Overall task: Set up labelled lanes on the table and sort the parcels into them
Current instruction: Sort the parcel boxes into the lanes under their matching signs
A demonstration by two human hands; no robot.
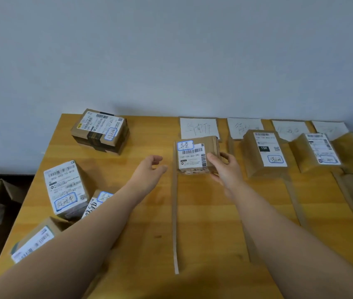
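Two bare arms reach out over the yellow bench [149, 234], closest to us. The right hand [225, 169] is curled around the side of a small brown parcel [195, 156], with its fingers [214, 159] pressed on the box's right side. The parcel sits in the first lane, just below a white label card [199, 128] with handwriting on it. It looks like the hand is setting the parcel down there or just letting go; I cannot tell which.

The left hand [149, 171] is open and loose, with fingers half curled. It holds nothing and hangs just above the bench, a little to the left of the parcel.

A lot of the job looks done. Brown tape strips [174, 212] run down the bench and make lanes. Four white cards lie at the far end, beyond the hands. To the right of the right hand, a second parcel [266, 152] sits in the next lane, and a third parcel [315, 152] sits past that. One more shows at the far right edge.

Some work is left. To the left of the left hand, about four parcels still wait, not sorted. One taped parcel [100, 130] sits far back. A tall parcel [65, 188] and others lie near the left arm.
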